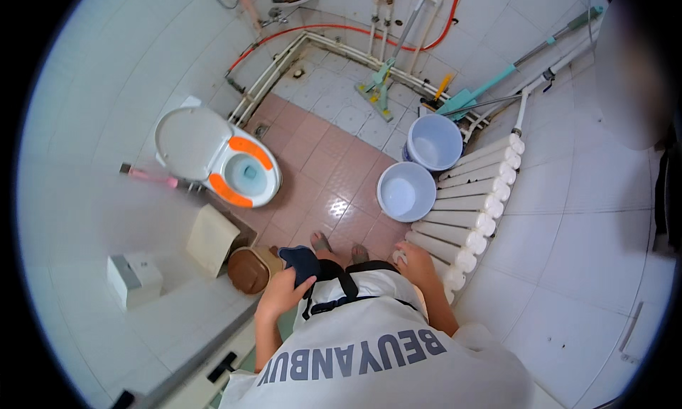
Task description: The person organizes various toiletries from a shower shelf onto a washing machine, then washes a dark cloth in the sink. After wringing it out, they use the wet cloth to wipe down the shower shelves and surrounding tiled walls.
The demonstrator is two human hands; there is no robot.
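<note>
My left hand (281, 292) is closed around a folded dark blue cloth (299, 264) at my left thigh. Just beyond the cloth stands a brown-lidded waste bin (249, 270). My right hand (419, 264) hangs by my right thigh with its fingers loosely bent, and no held object shows in it. It is nearest the white column radiator (482, 217) along the right wall; whether it touches the radiator I cannot tell. Further ahead, two pale plastic buckets, a nearer one (407, 191) and a farther one (435, 142), stand against the radiator's far end.
A toilet (218, 153) with a raised lid and orange seat pads stands ahead on the left. A squeeze mop (379, 89) leans at the back, near a green long-handled tool (479, 89). Pipes and a red hose (330, 26) follow the walls. A white box (134, 281) sits left.
</note>
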